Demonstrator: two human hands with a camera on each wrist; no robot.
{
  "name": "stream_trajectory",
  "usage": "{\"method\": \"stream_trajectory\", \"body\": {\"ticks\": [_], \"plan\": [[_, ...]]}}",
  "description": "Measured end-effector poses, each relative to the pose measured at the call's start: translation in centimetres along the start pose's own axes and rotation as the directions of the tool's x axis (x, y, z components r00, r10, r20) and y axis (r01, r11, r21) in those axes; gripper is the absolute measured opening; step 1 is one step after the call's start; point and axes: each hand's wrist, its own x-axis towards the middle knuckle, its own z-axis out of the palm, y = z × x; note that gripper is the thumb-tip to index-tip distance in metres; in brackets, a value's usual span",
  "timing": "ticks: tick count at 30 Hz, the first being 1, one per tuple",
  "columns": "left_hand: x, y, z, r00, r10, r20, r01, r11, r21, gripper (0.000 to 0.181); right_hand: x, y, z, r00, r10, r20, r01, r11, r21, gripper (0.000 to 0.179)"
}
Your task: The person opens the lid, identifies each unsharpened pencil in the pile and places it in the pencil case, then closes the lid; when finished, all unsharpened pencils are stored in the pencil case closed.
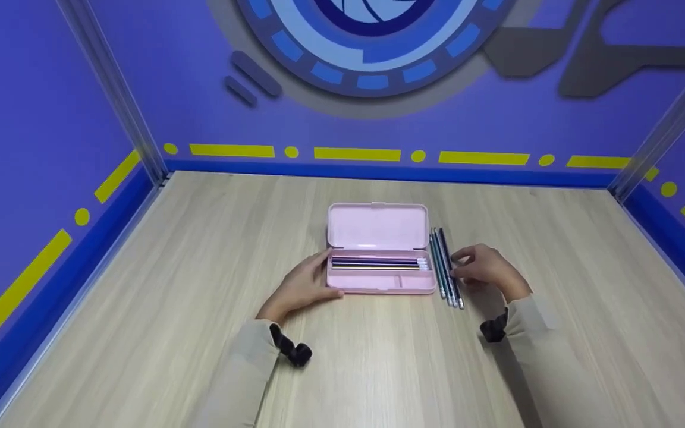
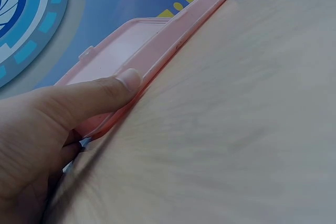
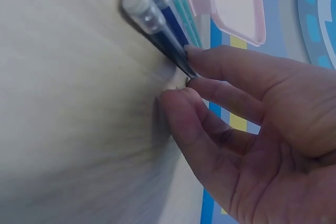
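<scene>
A pink pencil case lies with its lid raised. Several dark pencils with white erasers lie lengthwise in its back compartment. My left hand holds the case's left end, the thumb along the front wall in the left wrist view. Right of the case, several more pencils, green and dark, lie side by side on the table with erasers toward me. My right hand is at their right side, fingers bent; in the right wrist view one fingertip touches the outermost dark pencil.
A light wood-grain table bears everything. Blue panels with yellow marks stand along its back and sides. In the case's front are a long compartment and a small one at the right. Black wrist cameras sit at both cuffs.
</scene>
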Motion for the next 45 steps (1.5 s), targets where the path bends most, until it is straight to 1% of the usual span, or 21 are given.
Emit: {"method": "stream_trajectory", "body": {"ticks": [9, 17, 25, 29, 31, 35, 39, 42, 45], "plan": [[-0.11, 0.21, -0.19, 1.0, -0.007, 0.006, 0.007, 1.0, -0.008, 0.1, -0.12, -0.08, 0.05, 1.0, -0.008, -0.012, 0.008, 1.0, 0.005, 0.053], [-0.09, 0.09, -0.05, 1.0, -0.013, 0.001, 0.013, 1.0, 0.002, 0.099, 0.01, -0.2, 0.06, 0.999, 0.033, 0.012, -0.032, 0.999, -0.021, 0.056], [-0.08, 0.14, -0.06, 1.0, -0.014, 0.005, 0.014, 1.0, -0.007, 0.1, 0.22, -0.19, 0.11, 0.999, 0.042, 0.008, -0.042, 0.998, -0.05, 0.058], [-0.06, 0.11, -0.14, 1.0, -0.006, 0.003, 0.006, 1.0, 0.006, 0.1, 0.04, -0.19, 0.06, 1.0, 0.014, 0.015, -0.014, 0.999, -0.05, 0.061], [-0.05, 0.1, -0.16, 1.0, 0.009, 0.003, -0.009, 1.0, 0.01, 0.1, -0.15, -0.11, -0.02, 1.0, -0.009, 0.026, 0.01, 0.999, -0.043, 0.062], [-0.04, 0.11, -0.15, 1.0, 0.012, 0.006, -0.012, 1.0, 0.003, 0.099, -0.48, 0.16, -0.18, 0.998, -0.042, 0.056, 0.042, 0.999, 0.007, 0.063], [-0.06, 0.04, -0.1, 1.0, 0.009, 0.006, -0.009, 1.0, -0.01, 0.099, -0.56, 0.31, -0.18, 0.997, -0.042, 0.071, 0.039, 0.998, 0.041, 0.063], [-0.03, -0.06, -0.07, 1.0, 0.02, 0.0, -0.02, 1.0, -0.008, 0.1, -0.48, 0.35, -0.16, 0.998, -0.033, 0.058, 0.031, 0.999, 0.034, 0.062], [0.04, -0.03, -0.09, 1.0, 0.017, 0.001, -0.017, 1.0, 0.001, 0.1, -0.45, 0.45, -0.24, 0.998, -0.036, 0.051, 0.035, 0.999, 0.022, 0.062]]}}
